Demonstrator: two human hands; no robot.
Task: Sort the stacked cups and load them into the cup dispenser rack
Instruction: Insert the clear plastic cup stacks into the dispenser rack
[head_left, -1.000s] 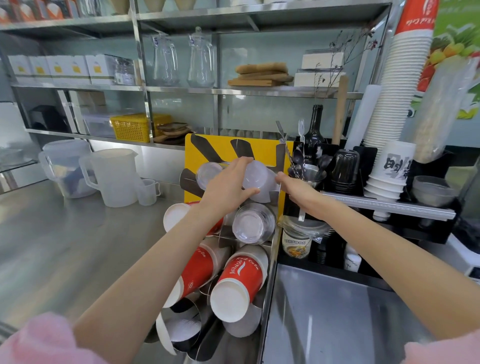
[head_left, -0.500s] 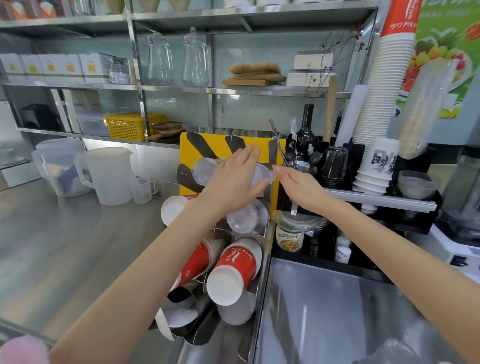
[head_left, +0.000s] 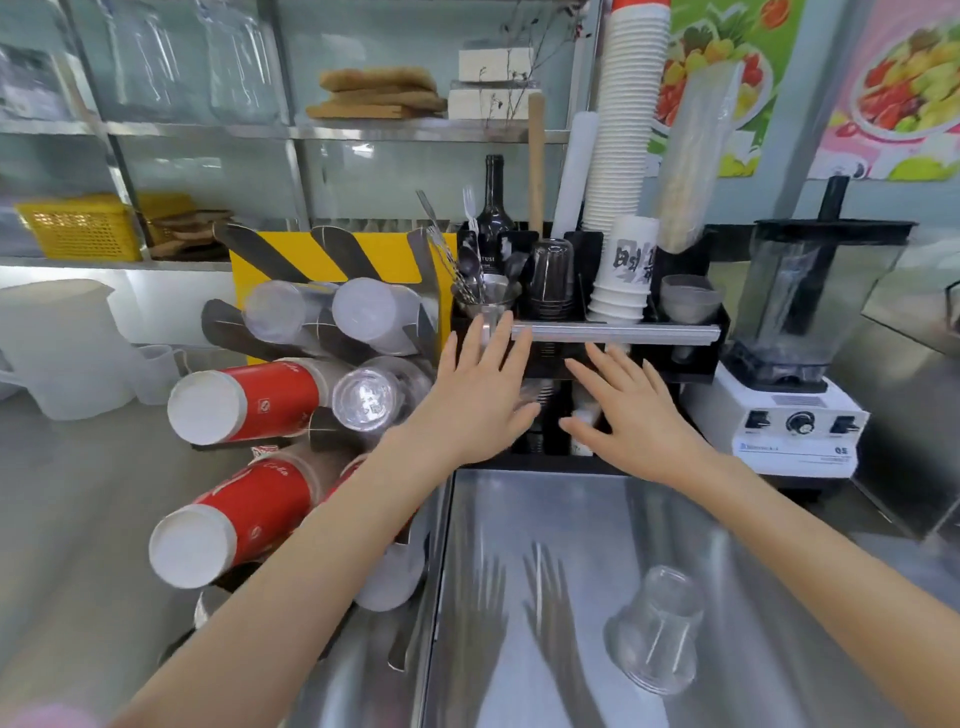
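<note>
The cup dispenser rack (head_left: 332, 257), yellow with black stripes, lies tilted on the steel counter at the left. Its slots hold frosted plastic cups (head_left: 363, 314), clear cups (head_left: 366, 397) and red paper cups (head_left: 249, 400) with their bottoms toward me. My left hand (head_left: 472, 395) and my right hand (head_left: 631, 410) hover side by side, empty, fingers spread, in front of a black organizer (head_left: 691, 343) to the right of the rack. A stack of clear cups (head_left: 657, 629) stands upside down on the counter near my right forearm.
The black organizer holds a tall white paper cup stack (head_left: 623, 156), printed white cups (head_left: 626, 275), dark cups (head_left: 550, 275) and utensils. A blender (head_left: 800, 353) stands at the right. White jugs (head_left: 62, 348) sit at the far left. Steel shelves run behind.
My left hand has let go of the frosted cups in the rack's top slot and moved right. Both hands now hover open by the black organizer. The view has shifted right.
</note>
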